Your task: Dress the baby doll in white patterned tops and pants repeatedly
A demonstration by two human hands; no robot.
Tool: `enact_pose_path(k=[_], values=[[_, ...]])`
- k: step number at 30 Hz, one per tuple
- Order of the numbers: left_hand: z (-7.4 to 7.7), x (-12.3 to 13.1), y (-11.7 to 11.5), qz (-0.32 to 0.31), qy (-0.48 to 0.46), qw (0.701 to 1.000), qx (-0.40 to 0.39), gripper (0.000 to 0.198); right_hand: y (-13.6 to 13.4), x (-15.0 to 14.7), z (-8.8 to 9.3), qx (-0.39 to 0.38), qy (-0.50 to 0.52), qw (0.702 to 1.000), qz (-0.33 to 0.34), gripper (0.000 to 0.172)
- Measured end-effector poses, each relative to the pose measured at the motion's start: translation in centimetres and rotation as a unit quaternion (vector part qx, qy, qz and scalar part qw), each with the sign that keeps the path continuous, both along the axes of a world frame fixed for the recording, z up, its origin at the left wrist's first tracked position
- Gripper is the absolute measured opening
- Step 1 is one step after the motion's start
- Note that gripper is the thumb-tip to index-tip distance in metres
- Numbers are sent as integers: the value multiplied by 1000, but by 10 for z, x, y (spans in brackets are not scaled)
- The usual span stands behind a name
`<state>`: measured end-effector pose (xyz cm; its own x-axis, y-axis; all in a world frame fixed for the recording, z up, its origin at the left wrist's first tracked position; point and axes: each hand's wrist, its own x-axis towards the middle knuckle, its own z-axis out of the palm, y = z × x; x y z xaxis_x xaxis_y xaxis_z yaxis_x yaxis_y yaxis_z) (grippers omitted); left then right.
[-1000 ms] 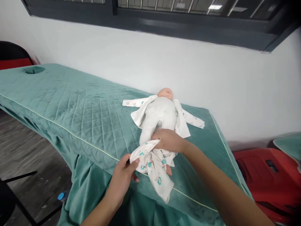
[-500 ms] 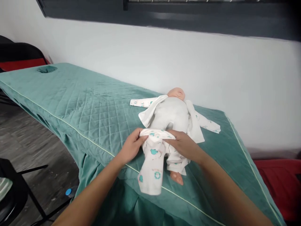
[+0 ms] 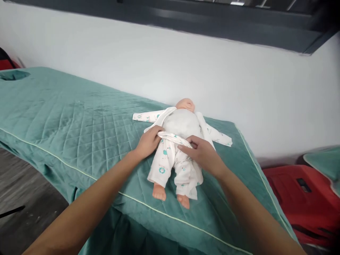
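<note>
A baby doll [image 3: 181, 122] lies on its back on a teal quilted table [image 3: 79, 117], head toward the wall. White printed trousers [image 3: 170, 161] cover both its legs, and both bare feet show at the cuffs. My left hand [image 3: 148, 141] pinches the trousers' waistband at the doll's left hip. My right hand [image 3: 203, 154] grips the waistband on the other side. An open white printed top [image 3: 212, 132] lies spread under the doll with its sleeves out to both sides.
A white wall runs close behind the table under a dark window frame. A red object [image 3: 302, 198] stands on the floor to the right, with another teal-covered edge [image 3: 324, 164] beyond it. The table's front edge drops to dark flooring at the left.
Both hands have drawn the trousers up the doll's legs to its waist. The loose hanging leg is now filled, and both feet stick out of the cuffs.
</note>
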<state>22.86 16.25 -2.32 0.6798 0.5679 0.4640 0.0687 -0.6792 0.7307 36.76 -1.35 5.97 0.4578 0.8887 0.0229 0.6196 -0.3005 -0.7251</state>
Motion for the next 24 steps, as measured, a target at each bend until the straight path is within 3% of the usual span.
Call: enact_pose_path(k=[4, 10, 13, 16, 18, 21, 24], values=[[0, -10, -2, -54, 4, 990, -127, 17, -14, 30, 0, 4, 79, 996, 38, 34], [7, -21, -1, -123, -20, 960, -250, 21, -30, 52, -22, 63, 173, 980, 69, 30], [17, -20, -4, -130, -20, 962, -241, 26, -34, 47, -32, 118, 73, 987, 85, 19], [33, -10, -10, -111, -1, 979, -171, 31, -31, 40, -34, 163, -79, 981, 74, 12], [47, 0, -13, -135, 14, 983, -126, 31, -24, 37, -29, 166, -125, 975, 75, 10], [68, 14, -13, -179, 67, 975, -113, 37, -9, 38, -18, 141, -98, 981, 92, 9], [84, 24, -7, -219, 126, 961, -114, 45, 3, 44, -14, 144, -11, 988, 53, 12]])
